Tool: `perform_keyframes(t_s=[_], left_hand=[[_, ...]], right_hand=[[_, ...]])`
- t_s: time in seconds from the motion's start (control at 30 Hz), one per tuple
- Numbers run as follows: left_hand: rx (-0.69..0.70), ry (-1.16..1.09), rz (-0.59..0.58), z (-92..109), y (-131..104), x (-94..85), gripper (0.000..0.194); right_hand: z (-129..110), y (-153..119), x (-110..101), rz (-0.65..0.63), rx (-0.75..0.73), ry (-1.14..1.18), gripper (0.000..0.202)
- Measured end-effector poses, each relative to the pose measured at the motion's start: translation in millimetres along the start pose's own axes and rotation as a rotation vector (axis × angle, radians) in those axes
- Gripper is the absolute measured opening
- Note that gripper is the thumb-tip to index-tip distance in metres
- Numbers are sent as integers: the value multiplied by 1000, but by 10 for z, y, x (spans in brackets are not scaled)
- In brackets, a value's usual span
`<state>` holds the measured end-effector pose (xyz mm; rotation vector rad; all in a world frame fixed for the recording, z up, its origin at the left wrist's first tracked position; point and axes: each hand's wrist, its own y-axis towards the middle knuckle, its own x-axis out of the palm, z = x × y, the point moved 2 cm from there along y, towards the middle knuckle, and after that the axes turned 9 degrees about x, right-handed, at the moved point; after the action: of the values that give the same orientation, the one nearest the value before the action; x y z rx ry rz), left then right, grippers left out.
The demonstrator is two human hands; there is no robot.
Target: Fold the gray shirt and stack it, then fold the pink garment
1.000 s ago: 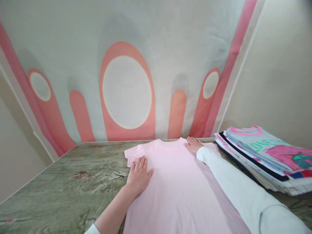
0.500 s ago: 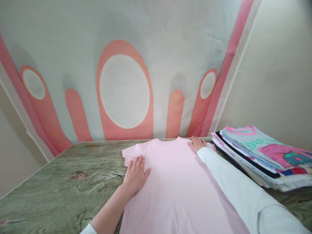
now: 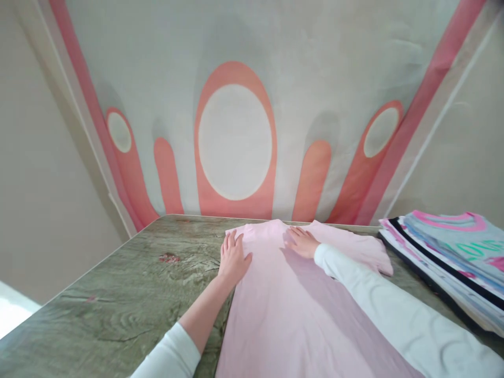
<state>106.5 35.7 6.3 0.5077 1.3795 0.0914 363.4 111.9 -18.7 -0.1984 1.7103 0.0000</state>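
Note:
A pale pink T-shirt (image 3: 271,304) lies spread on the wood-patterned table, its neckline toward the far edge. My left hand (image 3: 233,258) rests on the shirt's left edge near the shoulder, fingers apart and pointing away. Just below the neckline, my right hand (image 3: 302,242) lies flat on the cloth with its fingers stretched out toward the left. The right sleeve of the shirt spreads out beyond my right forearm, which covers part of the shirt's right side.
A stack of folded clothes (image 3: 444,262) stands at the right, with a grey, pink-collared shirt on top. The table (image 3: 157,304) has a grey-green wood pattern. Behind it rises a wall (image 3: 291,68) with pink and orange shapes.
The view has turned left. My right hand has moved from the right shoulder inward to below the neckline. My left hand is farther up the left edge, and the left sleeve no longer sticks out.

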Motion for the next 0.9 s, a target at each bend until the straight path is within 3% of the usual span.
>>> perform_keyframes(t_s=[0.23, 0.37, 0.5, 0.57, 0.73, 0.9], left_hand=[[-161, -38, 33, -456, -9, 53, 49], [-169, -79, 44, -455, 5, 74, 42], [-267, -105, 95, -426, 41, -77, 46], [-313, -154, 1, -437, 63, -154, 43], [-292, -245, -382, -463, 68, -198, 33], [-339, -499, -671, -436, 12, -184, 38]], right_hand=[[-705, 249, 118, 27, -47, 35, 62], [-907, 493, 116, 13, -67, 57, 62], [-941, 697, 145, 42, -6, 54, 60], [-938, 760, 148, 75, 10, 77, 58], [-1020, 853, 37, 176, -23, 128, 50], [-1330, 929, -112, 225, -198, 194, 45]])
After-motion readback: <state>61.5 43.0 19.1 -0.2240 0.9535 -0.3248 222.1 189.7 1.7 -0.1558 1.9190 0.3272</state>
